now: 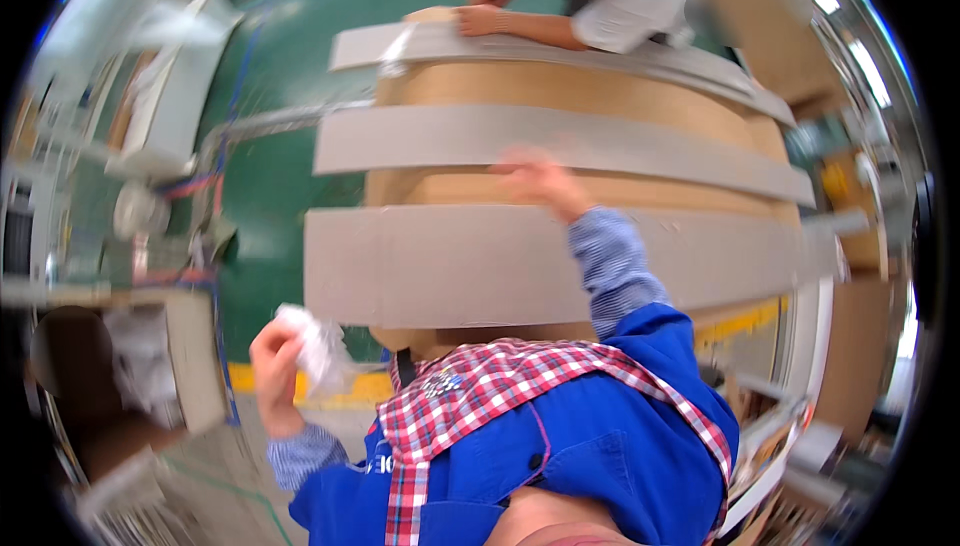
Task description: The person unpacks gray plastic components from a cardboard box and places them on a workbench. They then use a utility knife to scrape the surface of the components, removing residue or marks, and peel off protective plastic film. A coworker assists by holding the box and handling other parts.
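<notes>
My left hand point(275, 371) is closed round a crumpled white piece of thin material point(322, 351), held off the left end of the nearest panel. Whether it is plastic film or tissue I cannot tell. My right hand point(548, 184) reaches forward over the gap between the near grey panel point(450, 266) and the middle grey panel point(420, 136). Motion smears its fingers, and whether it touches anything is unclear. Both long flat panels lie across a brown cardboard-coloured surface point(440, 189). A third, narrower grey panel point(560, 54) lies along the far side.
Across the table, a person in a white top point(635, 11) bends over the far panel, one hand point(482, 20) on its edge. An open cardboard box point(195, 361) stands at my left. Brown boards point(855, 356) lean at the right. Green floor point(285, 166) shows left of the table.
</notes>
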Action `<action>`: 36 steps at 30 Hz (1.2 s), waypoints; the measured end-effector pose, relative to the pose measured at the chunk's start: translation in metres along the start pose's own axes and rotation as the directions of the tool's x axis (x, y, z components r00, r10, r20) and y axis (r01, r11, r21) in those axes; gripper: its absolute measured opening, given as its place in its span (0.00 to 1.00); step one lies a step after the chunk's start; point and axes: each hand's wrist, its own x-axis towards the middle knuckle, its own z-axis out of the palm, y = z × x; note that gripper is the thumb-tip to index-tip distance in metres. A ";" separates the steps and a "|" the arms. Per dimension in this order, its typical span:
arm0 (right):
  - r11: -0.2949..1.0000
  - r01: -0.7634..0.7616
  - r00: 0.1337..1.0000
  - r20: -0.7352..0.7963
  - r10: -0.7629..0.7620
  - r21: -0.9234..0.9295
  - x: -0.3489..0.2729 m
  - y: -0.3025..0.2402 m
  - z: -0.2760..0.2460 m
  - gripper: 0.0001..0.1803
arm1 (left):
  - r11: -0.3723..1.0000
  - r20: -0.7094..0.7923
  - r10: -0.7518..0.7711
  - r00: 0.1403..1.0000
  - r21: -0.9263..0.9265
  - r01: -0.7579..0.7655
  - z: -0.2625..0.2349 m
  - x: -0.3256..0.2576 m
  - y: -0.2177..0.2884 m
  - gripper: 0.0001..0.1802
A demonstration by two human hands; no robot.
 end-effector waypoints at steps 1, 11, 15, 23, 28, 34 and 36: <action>0.994 0.108 0.956 0.271 -0.107 0.012 -0.001 0.034 0.011 0.39 | 0.990 0.133 0.087 0.987 -0.123 -0.070 0.003 0.003 0.010 0.06; 0.941 -0.079 0.901 0.428 -0.075 0.330 -0.102 0.075 0.181 0.10 | 0.958 0.621 0.111 0.776 -0.274 0.083 0.173 0.016 -0.005 0.21; 0.341 0.528 0.813 -0.348 -0.467 0.778 -0.199 0.060 0.137 0.27 | 0.957 0.793 -0.063 0.606 -0.124 0.261 0.200 -0.008 -0.030 0.25; 0.918 0.389 0.744 -0.562 -0.360 -0.074 -0.351 0.081 0.155 0.35 | 0.834 0.933 -0.325 0.152 0.207 0.512 0.262 -0.095 -0.072 0.35; 0.882 0.389 0.527 -0.721 -0.450 -0.266 -0.461 0.111 0.141 0.15 | 0.932 0.988 -0.150 -0.041 0.156 0.328 0.306 -0.165 -0.089 0.39; 0.900 -0.064 -0.266 -0.862 -0.432 -0.431 -0.651 0.146 0.146 0.13 | 0.983 0.991 -0.119 0.067 0.108 0.149 0.398 -0.259 -0.119 0.19; 0.886 -0.060 -0.719 -0.596 -0.357 -0.459 -0.734 0.205 0.135 0.14 | 0.988 0.982 -0.116 0.146 0.100 0.116 0.421 -0.267 -0.119 0.15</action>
